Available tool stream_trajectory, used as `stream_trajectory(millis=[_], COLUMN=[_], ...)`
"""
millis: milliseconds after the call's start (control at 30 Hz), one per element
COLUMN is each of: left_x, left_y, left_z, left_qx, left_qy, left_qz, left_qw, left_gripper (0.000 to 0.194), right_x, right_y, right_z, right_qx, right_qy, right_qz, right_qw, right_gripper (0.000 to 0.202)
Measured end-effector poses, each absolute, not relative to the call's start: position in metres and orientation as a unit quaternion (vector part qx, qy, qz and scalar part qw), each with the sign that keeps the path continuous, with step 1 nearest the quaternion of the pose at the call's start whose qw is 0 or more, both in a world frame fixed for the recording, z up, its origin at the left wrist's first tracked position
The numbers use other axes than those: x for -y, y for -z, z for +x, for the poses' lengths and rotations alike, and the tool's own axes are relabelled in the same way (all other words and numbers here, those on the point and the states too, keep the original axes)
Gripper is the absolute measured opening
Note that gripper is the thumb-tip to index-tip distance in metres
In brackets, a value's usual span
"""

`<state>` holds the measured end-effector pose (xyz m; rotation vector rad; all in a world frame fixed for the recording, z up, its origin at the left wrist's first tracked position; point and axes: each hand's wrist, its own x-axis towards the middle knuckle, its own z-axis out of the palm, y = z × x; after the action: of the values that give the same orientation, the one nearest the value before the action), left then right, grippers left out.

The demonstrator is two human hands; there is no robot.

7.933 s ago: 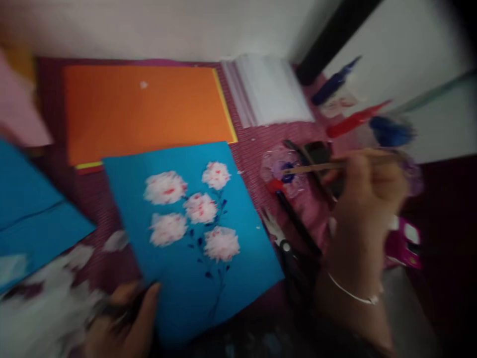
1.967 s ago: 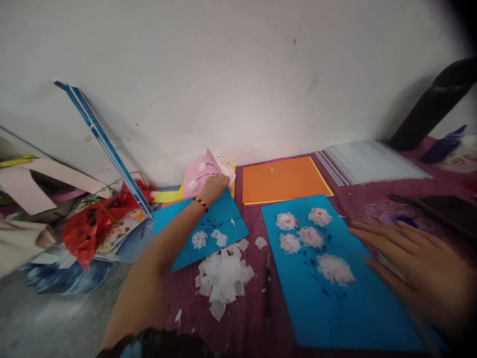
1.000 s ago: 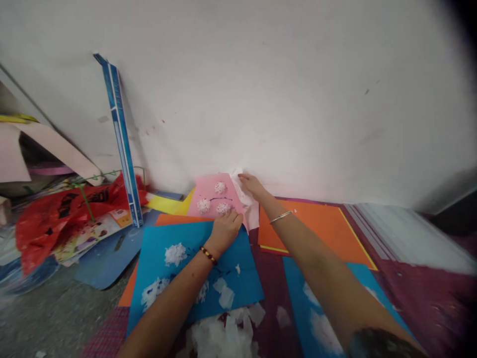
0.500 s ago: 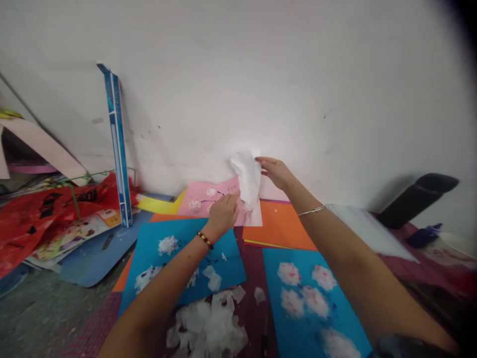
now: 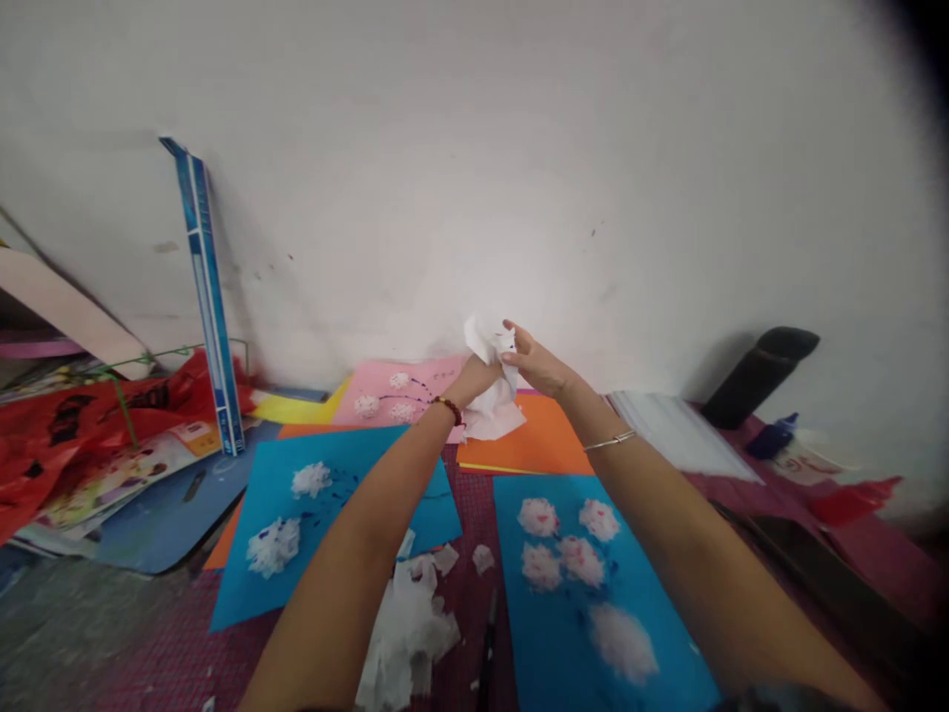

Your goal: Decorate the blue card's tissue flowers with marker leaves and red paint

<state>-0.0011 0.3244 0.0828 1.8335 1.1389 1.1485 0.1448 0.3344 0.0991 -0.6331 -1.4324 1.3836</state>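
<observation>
The white tissue [image 5: 490, 400] sits at 12 o'clock, its 3 o'clock edge clamped between the thumb and fingers of the right hand [image 5: 543, 368], presumably for steadiness; the finger state of the left hand [image 5: 478, 376], tissue-screened, cannot be told.

Maroon cloth [image 5: 473, 514] | right-hand blue sheet [image 5: 545, 643] | white paper scraps [image 5: 404, 633] (heaped) | slim dark stick [image 5: 487, 645]

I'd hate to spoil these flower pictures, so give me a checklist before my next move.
1. Crumpled white tissue paper held up between left hand and right hand: ok.
2. Pink paper sheet with white flowers fully visible: not ok, left wrist hides part.
3. Left blue paper sheet free of loose white tissue scraps: not ok.
4. Five pinkish-white flowers on right blue paper sheet dry: cannot tell.
</observation>
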Motion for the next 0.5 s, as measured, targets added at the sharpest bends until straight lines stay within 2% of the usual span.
stream_trajectory(millis=[67,133,300,367,500], left_x=[-0.325,-0.323,-0.314,-0.313,-0.323], left_y=[-0.083,-0.082,-0.067,-0.06,-0.051], left_z=[0.004,0.001,-0.013,-0.013,-0.006], left_qx=[-0.441,-0.451,-0.396,-0.41,-0.517], left_qy=[-0.411,-0.381,-0.379,-0.348,-0.268], left_qz=[0.719,0.724,0.709,0.747,0.791], left_qw=[0.345,0.357,0.444,0.391,0.189], left_gripper=[0.023,0.018,0.047,0.048,0.03], right_x=[-0.331,-0.332,-0.339,-0.34,-0.343], right_y=[-0.095,-0.093,-0.091,-0.09,-0.098], right_z=[0.145,0.142,0.125,0.118,0.12], right_qx=[0.608,0.587,0.486,0.449,0.396], right_qy=[-0.587,-0.593,-0.592,-0.594,-0.589], right_qz=[-0.281,-0.297,-0.302,-0.307,-0.324], right_qw=[0.454,0.465,0.568,0.592,0.626], right_gripper=[0.058,0.041,0.016,0.008,0.005])
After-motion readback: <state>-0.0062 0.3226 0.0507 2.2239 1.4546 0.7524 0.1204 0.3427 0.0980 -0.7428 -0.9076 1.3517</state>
